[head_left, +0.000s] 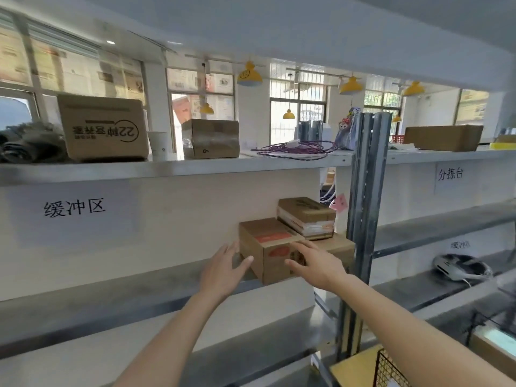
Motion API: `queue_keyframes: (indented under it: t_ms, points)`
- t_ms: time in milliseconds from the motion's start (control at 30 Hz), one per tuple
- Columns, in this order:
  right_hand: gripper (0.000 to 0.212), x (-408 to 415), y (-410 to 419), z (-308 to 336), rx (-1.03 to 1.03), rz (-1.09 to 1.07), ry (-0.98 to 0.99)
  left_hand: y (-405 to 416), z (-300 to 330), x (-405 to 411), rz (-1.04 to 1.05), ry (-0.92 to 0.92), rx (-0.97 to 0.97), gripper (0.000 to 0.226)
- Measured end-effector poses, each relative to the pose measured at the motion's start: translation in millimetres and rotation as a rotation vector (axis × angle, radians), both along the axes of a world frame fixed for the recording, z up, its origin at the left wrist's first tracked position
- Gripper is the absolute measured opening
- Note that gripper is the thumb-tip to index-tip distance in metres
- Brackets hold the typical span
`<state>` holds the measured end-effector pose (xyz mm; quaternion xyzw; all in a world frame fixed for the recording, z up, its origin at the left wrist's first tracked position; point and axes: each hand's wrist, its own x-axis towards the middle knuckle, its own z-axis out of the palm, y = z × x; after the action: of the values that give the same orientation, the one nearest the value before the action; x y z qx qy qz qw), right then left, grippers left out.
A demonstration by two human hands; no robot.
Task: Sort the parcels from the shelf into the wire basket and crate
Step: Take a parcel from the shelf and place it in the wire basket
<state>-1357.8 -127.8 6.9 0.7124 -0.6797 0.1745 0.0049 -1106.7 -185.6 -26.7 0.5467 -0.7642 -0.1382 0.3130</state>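
Observation:
A brown cardboard parcel [268, 251] with a red label stands on the middle shelf [111, 277], near the grey upright post. A smaller taped parcel [307, 216] lies on top of a flatter box [339, 247] just behind and to the right of it. My left hand [223, 270] is spread at the parcel's left side, fingers straight. My right hand [317, 261] reaches over the parcel's front right face with straight fingers. Neither hand grips the box. A corner of the black wire basket [386, 370] shows at the bottom right.
The upper shelf carries a large printed carton [103, 127], a taped box [212, 138], a paper cup [158, 145], purple cables [298, 148] and a flat box [444, 136]. A grey post [363, 208] divides the shelving. A white device [460, 266] lies on the right shelf.

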Motion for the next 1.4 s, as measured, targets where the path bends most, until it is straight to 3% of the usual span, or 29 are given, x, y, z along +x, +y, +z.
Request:
queue_keyframes:
  t_ms: [333, 500, 567, 733, 800, 933, 1167, 1400]
  points:
    - [0.069, -26.6, -124.0, -16.2, 0.035, -0.035, -0.124, -96.5, -18.4, -54.7, -0.054, 0.066, 0.122, 0.087]
    - [0.069, -34.5, -160.9, -26.9, 0.056, -0.031, -0.187, -123.9, -30.1, -75.7, -0.074, 0.268, 0.213, 0.042]
    - [0.068, -32.0, -166.0, -28.2, 0.052, -0.039, -0.212, -129.6, -32.4, -80.3, -0.082, 0.396, 0.274, 0.037]
    - [0.099, -21.2, -173.1, -25.4, 0.115, -0.079, -0.271, -139.9, -40.4, -78.2, -0.066, 0.617, 0.404, 0.071]
    - [0.108, -17.7, -179.8, -27.3, 0.151, -0.102, -0.291, -139.7, -39.9, -74.5, -0.072, 0.681, 0.427, 0.070]
    - [0.100, -1.6, -172.2, -29.8, 0.154, -0.132, -0.315, -130.2, -39.7, -63.6, -0.075, 0.807, 0.496, 0.054]
    - [0.102, 42.9, -137.1, -27.6, 0.126, -0.112, -0.464, -102.4, -22.8, -14.9, -0.146, 0.859, 0.469, 0.067]
    - [0.088, 118.9, -66.4, -14.2, 0.037, -0.149, -0.498, -50.0, -4.8, 59.5, -0.223, 0.963, 0.445, 0.075]
